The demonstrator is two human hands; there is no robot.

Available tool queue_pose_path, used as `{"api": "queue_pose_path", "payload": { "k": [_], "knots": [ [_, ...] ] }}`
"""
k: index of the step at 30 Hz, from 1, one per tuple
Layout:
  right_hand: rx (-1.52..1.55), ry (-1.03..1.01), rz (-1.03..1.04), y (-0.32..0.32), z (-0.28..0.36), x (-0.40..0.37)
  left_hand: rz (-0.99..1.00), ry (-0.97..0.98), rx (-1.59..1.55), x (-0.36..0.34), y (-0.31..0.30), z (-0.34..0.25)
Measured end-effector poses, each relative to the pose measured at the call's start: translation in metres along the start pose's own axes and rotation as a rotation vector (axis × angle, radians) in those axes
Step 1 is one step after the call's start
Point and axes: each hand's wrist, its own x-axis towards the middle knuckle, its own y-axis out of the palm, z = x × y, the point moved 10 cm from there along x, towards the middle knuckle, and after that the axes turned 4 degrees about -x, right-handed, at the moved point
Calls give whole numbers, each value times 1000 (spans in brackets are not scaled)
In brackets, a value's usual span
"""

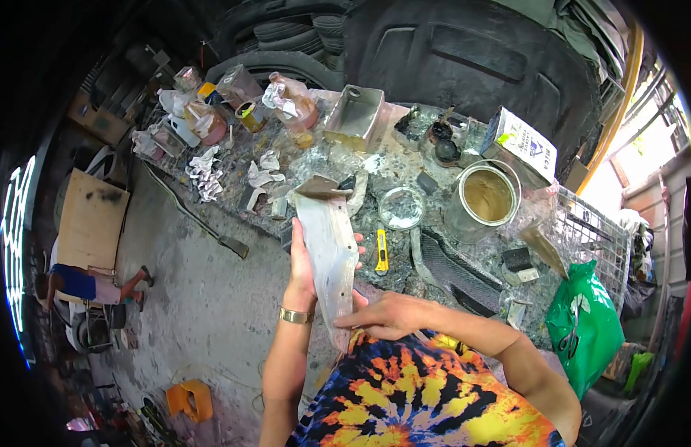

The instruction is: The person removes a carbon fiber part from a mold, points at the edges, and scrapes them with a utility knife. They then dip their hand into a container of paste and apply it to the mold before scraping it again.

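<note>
A long, narrow grey panel [327, 246], smeared with pale patches and with several small holes along its right edge, is held up before my chest. My left hand [304, 272] wraps around it from behind, with the thumb side at the left edge and fingertips showing at the right. At the tapering lower end, my right hand [386, 316] rests its outstretched index finger on the panel's face, its thumb near the edge. Just right of the panel, a yellow utility knife [382, 252] lies on the workbench [286, 212]. A round clear lid [402, 208] lies behind the knife.
An open tin of tan paste [488, 197] stands right of centre, near a black mesh grille piece [461, 272]. Bottles, crumpled paper [204, 175] and a metal tray [353, 118] crowd the back. A green bag [584, 328] hangs at right. Another person [81, 284] is at far left.
</note>
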Motion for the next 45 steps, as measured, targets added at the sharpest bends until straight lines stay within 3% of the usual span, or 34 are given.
{"api": "queue_pose_path", "payload": {
  "k": [5,8,11,14,18,21,24,35,41,45],
  "knots": [
    [29,-89,-52,0,17,-8,9,23,-14,0,1,-3],
    [-4,39,-17,-8,11,-4,6,33,11,-1,5,-3],
    [-75,74,-113,-23,-3,-1,-8,4,-26,-5,8,2],
    [-304,127,-371,-57,-19,-1,-40,56,38,-3,8,2],
    [-378,170,-281,-54,-21,-1,-45,57,51,-3,7,5],
    [-433,-2,-254,-44,-3,-1,-49,50,97,-4,6,5],
    [-511,94,-267,-50,-11,0,-69,58,96,-5,6,8],
    [-690,8,-407,-46,6,7,-197,145,264,4,-11,5],
    [-332,147,-543,-62,-18,-9,-155,129,203,3,-2,3],
    [-247,95,-573,-63,-16,-9,-153,110,185,2,5,3]
  ]
}}
